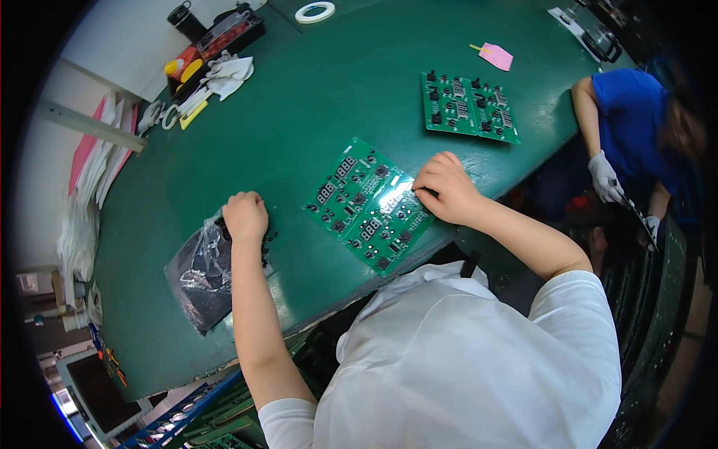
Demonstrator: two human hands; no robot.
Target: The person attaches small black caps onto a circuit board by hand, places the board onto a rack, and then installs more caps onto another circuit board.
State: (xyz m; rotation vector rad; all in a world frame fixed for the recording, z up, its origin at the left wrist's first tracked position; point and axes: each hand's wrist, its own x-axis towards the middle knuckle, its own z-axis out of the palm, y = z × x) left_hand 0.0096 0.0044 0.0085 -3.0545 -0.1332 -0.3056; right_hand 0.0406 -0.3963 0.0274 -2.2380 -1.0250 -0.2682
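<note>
A green circuit board panel (pixel 327 212) with dark digit displays and small black parts lies on the table in front of me. At its right edge is my right hand (pixel 449 188), fingers bent and pinched over the board; what is between the fingertips is hidden. My left hand (pixel 246 216) is curled at the mouth of a clear plastic bag (pixel 203 273) full of small dark parts. A few loose black pieces lie beside that hand. Its fingertips are out of sight, so what they hold cannot be made out.
Farther right lies a second populated board panel (pixel 470 107), with a pink piece (pixel 496 57) beyond it. Gloves (pixel 228 76) and a tool box (pixel 232 31) sit at the far left; a tape roll (pixel 314 12) is at the back. At right, a gloved person (pixel 628 112) holds a flat dark object.
</note>
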